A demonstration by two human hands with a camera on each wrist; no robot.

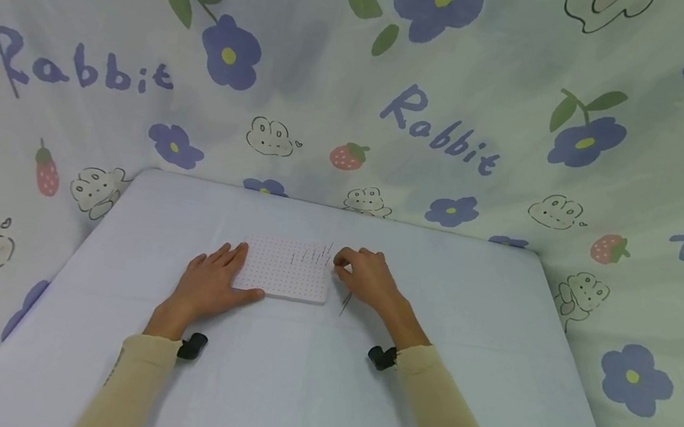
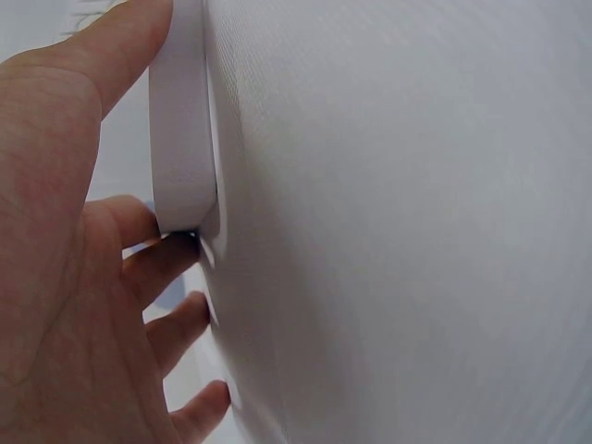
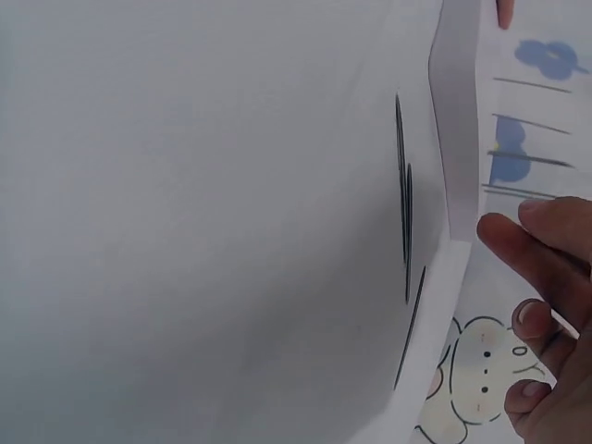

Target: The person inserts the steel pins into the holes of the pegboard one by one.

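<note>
A white pegboard [image 1: 281, 274] dotted with small holes lies on the table. Thin dark needles [image 1: 303, 255] stand upright in its right part, in two rows. My left hand [image 1: 207, 282] rests at the board's left side, its fingers spread along that edge and the thumb against the near edge. Just past the right edge is my right hand [image 1: 369, 276], thumb and index finger close together beside the outermost standing needles [image 3: 527, 159]. I cannot tell whether a needle is between those fingertips. Several loose needles [image 3: 405, 213] lie on the table below the right hand.
A white cloth covers the table [image 1: 292, 382]. Behind and at the sides hangs a curtain [image 1: 306, 92] printed with blue flowers, rabbits and strawberries. Black wrist cameras [image 1: 193, 346] sit at both sleeve cuffs.
</note>
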